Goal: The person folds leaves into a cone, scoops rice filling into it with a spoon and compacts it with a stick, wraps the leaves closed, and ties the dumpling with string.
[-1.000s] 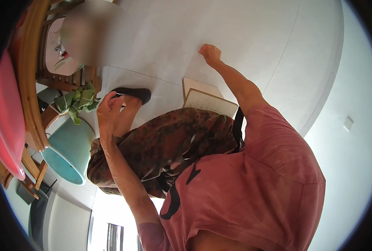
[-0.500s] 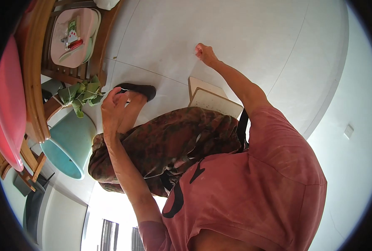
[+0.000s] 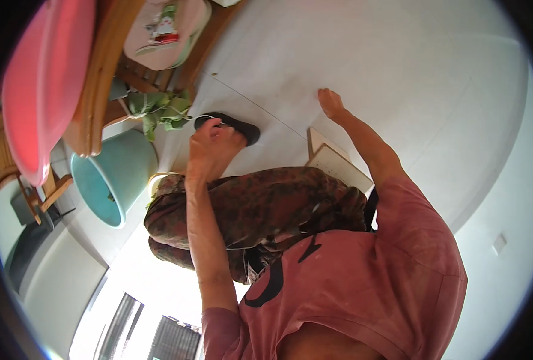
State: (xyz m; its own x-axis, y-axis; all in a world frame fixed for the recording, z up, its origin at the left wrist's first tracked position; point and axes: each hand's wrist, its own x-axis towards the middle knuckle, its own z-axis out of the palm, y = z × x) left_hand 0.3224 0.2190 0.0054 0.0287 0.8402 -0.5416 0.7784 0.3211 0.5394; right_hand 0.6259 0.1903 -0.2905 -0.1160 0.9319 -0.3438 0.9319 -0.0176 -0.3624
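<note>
Pale string (image 3: pixel 202 116) runs from a bundle of green leaf packets (image 3: pixel 161 109) to my left hand (image 3: pixel 209 143), whose fingers are curled round it. The bundle hangs by the wooden table edge, above the blue-green bucket (image 3: pixel 115 177). My left hand is in front of a foot in a black shoe (image 3: pixel 245 129). Out over the pale floor, well to the right, my right hand (image 3: pixel 331 102) is closed with the arm stretched out. Whatever its fingers may hold is too small to make out.
A large pink basin (image 3: pixel 50 78) sits on the wooden table (image 3: pixel 103 78) at the left. Behind it, a pink tray (image 3: pixel 185 45) with small items rests on a slatted wooden seat (image 3: pixel 143 77). A low board-topped stool (image 3: pixel 338 165) stands near my right arm.
The view has turned, so basin, bucket and bundle show farther right or higher. My right hand now appears lower and farther right. Both hands stay closed. The string beside my left hand shows more clearly.
</note>
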